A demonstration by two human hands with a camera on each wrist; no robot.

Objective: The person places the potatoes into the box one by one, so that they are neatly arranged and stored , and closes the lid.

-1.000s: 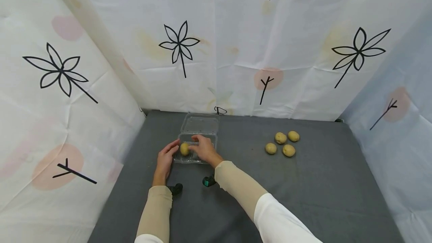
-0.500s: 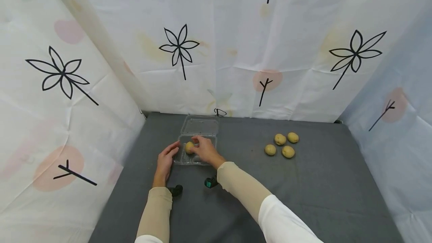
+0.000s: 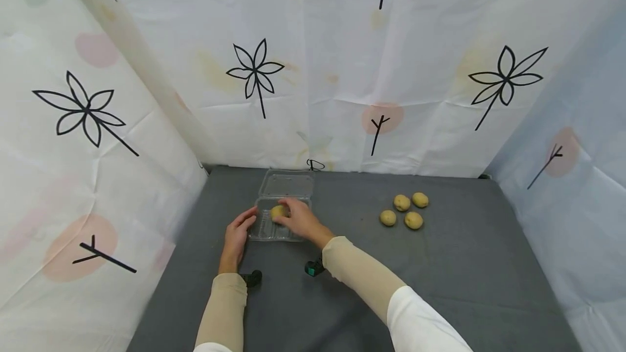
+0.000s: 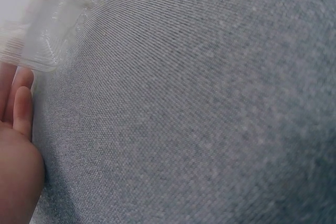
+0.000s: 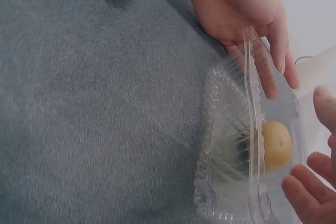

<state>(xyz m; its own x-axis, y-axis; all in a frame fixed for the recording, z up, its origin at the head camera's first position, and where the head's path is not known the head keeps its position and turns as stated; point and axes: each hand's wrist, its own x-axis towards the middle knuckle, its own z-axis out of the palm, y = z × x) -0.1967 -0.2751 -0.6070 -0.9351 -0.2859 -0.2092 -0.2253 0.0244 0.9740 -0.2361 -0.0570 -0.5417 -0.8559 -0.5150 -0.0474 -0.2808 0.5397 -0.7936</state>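
Note:
An open clear plastic container (image 3: 274,231) stands on the grey table with one potato (image 3: 277,212) inside. My right hand (image 3: 304,222) is over its right half, thumb and fingers spread beside that potato. In the right wrist view the right hand (image 5: 314,182) shows a gap between thumb and fingers, near the potato (image 5: 276,146). Along the container's left side lies my left hand (image 3: 236,237), its fingers extended at the edge. The left wrist view shows the left hand (image 4: 18,145) with fingers straight by a corner of the container (image 4: 47,40).
Several potatoes (image 3: 413,220) lie grouped on the table to the right of the container. The raised lid (image 3: 287,183) leans back behind it. White patterned cloth (image 3: 342,80) hangs at the back and both sides. A dark wrist device (image 3: 314,268) sits below my right wrist.
Inside the container, the potato has shifted from the left side toward the middle, alongside my right hand. My right forearm has moved slightly right; the left hand stays at the container's edge.

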